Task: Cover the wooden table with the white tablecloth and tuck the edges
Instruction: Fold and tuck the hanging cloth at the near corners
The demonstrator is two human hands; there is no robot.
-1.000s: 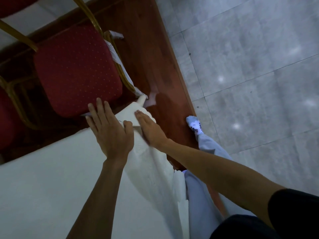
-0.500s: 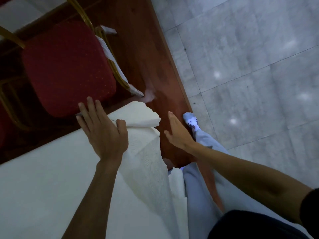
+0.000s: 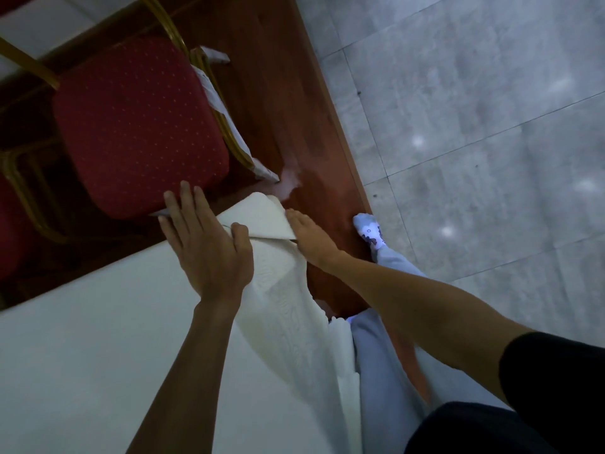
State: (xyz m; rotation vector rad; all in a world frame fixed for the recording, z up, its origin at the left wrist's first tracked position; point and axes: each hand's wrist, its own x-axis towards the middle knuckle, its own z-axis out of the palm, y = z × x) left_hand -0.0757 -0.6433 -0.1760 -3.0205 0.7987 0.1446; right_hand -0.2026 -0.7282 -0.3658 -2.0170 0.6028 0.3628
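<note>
Grey floor tiles (image 3: 474, 126) fill the right of the frame. A band of reddish wood flooring (image 3: 288, 109) runs down the middle, and a red padded chair (image 3: 131, 126) with a gilt frame stands at upper left.

The white tablecloth (image 3: 98, 355) spreads over the lower left and drapes down toward the bottom centre. At the corner near frame centre it is turned up in a folded flap (image 3: 258, 217).

The left hand (image 3: 206, 247) lies flat on the cloth just left of that flap, fingers straight and the thumb resting at the fold line. The right hand (image 3: 309, 237) meets the flap's right edge with its fingers extended and together. Neither hand grips anything.

The cloth looks light, soft and limp, with a faint woven pattern. It probably creases readily and slides on a smooth top, so one palm should pin it while the other works. The doubled edge of the flap looks like the best place to take hold.

The wooden table is wholly hidden under the cloth. The right thumb cannot be seen, nor how far the drape hangs, since a pale trouser leg (image 3: 376, 355) and a socked foot (image 3: 370, 231) stand just beside it. The light is dim, so the fold's inner layers are hard to read.
</note>
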